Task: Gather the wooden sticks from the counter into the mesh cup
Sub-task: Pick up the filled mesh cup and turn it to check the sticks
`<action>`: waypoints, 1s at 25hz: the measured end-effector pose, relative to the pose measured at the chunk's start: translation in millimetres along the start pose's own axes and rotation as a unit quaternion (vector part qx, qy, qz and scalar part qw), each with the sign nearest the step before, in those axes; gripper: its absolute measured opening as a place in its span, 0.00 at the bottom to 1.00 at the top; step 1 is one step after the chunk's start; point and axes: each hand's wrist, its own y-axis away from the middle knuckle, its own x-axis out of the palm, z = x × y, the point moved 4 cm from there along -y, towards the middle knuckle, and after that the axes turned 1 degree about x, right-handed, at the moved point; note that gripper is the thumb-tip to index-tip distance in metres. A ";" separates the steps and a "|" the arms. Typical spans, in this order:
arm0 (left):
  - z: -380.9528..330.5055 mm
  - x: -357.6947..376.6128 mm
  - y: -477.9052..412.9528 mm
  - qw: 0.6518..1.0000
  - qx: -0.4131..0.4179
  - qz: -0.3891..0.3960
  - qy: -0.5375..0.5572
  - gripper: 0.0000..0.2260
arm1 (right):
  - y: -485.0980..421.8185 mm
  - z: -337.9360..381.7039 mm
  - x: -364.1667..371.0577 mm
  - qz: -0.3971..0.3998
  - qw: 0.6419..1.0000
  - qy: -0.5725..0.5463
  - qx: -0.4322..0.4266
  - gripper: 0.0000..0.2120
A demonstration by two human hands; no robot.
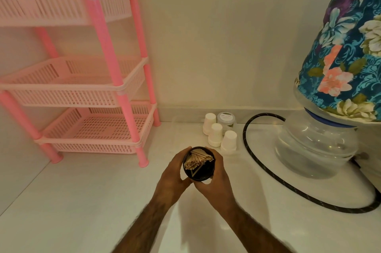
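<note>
Both hands wrap the black mesh cup (pixel 199 163) from either side, the left hand (pixel 175 172) and right hand (pixel 214 178) curled round its wall, likely to keep it steady and upright. The wooden sticks (pixel 196 161) stand bundled inside, leaning toward the far rim. No loose sticks show on the white counter (pixel 82 201), so the gathering looks nearly finished. 3 white paper cups (pixel 215 134) stand just beyond.

Glossy white counter (pixel 82 201); pink rack (pixel 82 79) seemingly plastic.

Likely a home: pink basket rack (pixel 112 60), water jug (pixel 315 145) (floral cover (pixel 350 46)).
</note>
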 end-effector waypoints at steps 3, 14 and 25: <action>14.1 0.1 -3.2 1.000 -0.009 0.013 0.002 0.40 | -10.3 -9.7 4.5 0.045 0.999 0.016 0.016 0.48; 35.4 -19.7 -74.1 0.999 -0.006 -0.001 0.043 0.35 | -104.2 -14.8 25.1 0.066 0.997 0.037 0.016 0.45; 80.4 -25.6 -171.4 0.992 -0.054 -0.006 0.111 0.32 | -213.0 -41.3 53.2 0.103 0.992 0.046 0.051 0.46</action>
